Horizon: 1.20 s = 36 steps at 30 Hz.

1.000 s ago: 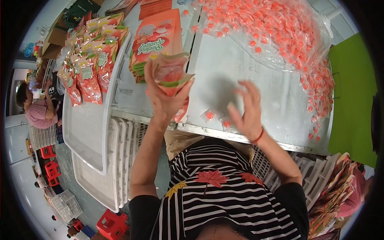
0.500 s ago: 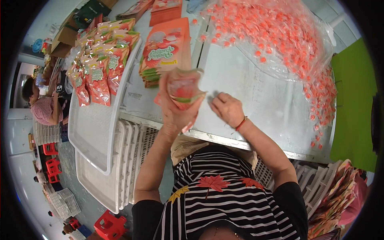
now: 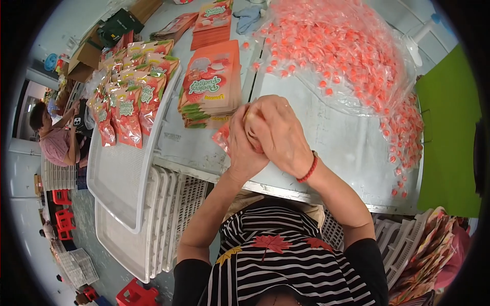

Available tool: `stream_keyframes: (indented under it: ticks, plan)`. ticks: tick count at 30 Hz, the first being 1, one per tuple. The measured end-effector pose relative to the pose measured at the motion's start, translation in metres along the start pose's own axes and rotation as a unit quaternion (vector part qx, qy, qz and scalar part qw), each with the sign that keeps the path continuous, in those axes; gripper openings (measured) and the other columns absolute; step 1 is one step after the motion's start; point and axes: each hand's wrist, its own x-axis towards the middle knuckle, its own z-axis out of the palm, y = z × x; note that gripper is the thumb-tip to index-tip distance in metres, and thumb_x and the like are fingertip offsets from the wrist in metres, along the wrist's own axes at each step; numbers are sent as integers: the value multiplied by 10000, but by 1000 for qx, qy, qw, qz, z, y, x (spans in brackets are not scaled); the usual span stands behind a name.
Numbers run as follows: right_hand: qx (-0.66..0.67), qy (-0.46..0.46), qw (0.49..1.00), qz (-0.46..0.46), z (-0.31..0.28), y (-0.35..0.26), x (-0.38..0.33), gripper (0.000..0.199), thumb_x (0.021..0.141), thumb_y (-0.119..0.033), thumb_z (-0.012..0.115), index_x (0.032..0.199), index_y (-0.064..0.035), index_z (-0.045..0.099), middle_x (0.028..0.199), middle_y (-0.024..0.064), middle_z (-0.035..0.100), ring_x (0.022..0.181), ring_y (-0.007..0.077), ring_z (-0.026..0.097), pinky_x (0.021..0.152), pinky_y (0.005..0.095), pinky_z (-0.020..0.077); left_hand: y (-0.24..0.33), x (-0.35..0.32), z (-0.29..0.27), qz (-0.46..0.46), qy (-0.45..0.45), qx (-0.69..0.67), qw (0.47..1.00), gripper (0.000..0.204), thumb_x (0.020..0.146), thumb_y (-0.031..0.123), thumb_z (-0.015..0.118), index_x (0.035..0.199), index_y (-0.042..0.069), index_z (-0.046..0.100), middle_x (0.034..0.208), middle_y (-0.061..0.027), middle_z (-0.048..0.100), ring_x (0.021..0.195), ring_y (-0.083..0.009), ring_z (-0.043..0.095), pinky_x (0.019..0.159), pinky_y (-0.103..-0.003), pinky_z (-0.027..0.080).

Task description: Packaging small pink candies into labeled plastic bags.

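We stand at a pale grey table (image 3: 352, 158) that fills the middle of the view. On its far right we see a big heap of wrapped red candies (image 3: 337, 56), spread on clear plastic and trailing toward the near right edge. To our left, a white tray (image 3: 115, 176) overhangs the table's front edge, with plump, filled bags (image 3: 125, 109) piled at its far end. Between tray and heap lies a stack of flat pink bags (image 3: 212, 76), with more stacks behind it.

Just in front of that stack, our right hand (image 3: 282, 131) presses up against our left hand (image 3: 246, 155). The left fingers curl around a bag (image 3: 250, 134), gripping it; the right hand bends over its mouth, but we cannot tell whether those fingers pinch it. The bag sits between both palms, above the table and mostly hidden. A red bracelet (image 3: 308, 169) circles our right wrist.
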Motion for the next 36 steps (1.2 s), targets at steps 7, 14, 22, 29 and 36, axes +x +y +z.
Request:
stream_keyframes:
  ticks: [7, 14, 22, 29, 36]
  plan:
    - [-41, -2, 998, 54, -13, -9, -15, 190, 779, -143, 706, 841, -22, 573, 853, 111, 564, 822, 308, 548, 792, 396, 442, 6, 6, -5, -111, 25, -134, 984, 1010, 591, 187, 854, 1381, 16, 248, 1316, -193, 398, 1160, -345, 454, 971, -438, 388]
    - [-68, -117, 988, -75, -74, -4, 10, 244, 683, -245, 763, 725, -64, 604, 678, 30, 497, 649, 187, 527, 854, 404, 425, 9, 31, -59, -161, -87, -326, 927, 849, 695, 168, 804, 1376, 37, 313, 1286, -136, 446, 1096, -215, 487, 916, -353, 417]
    - [34, -155, 981, -110, -81, -24, 10, 215, 696, -203, 761, 773, -53, 629, 764, 48, 581, 699, 222, 603, 776, 398, 512, 29, 26, -58, -142, -121, -352, 917, 220, 983, 142, 497, 928, -9, 647, 869, -36, 661, 801, -70, 602, 686, -224, 486]
    - [-34, -420, 907, -16, -77, -19, 0, 296, 812, -271, 679, 931, -10, 607, 863, 149, 635, 810, 332, 632, 708, 388, 530, 43, 16, -49, -226, -120, -356, 899, 191, 945, 126, 563, 1007, -21, 667, 814, -2, 657, 737, -58, 562, 688, -224, 476]
    - [-18, -424, 904, 54, -77, -27, 1, 210, 778, -165, 678, 739, 17, 581, 837, 136, 605, 815, 310, 615, 640, 415, 497, 49, 21, -46, -191, -72, -345, 916, 168, 943, 116, 572, 971, -15, 672, 813, -8, 668, 718, -54, 555, 667, -217, 472]
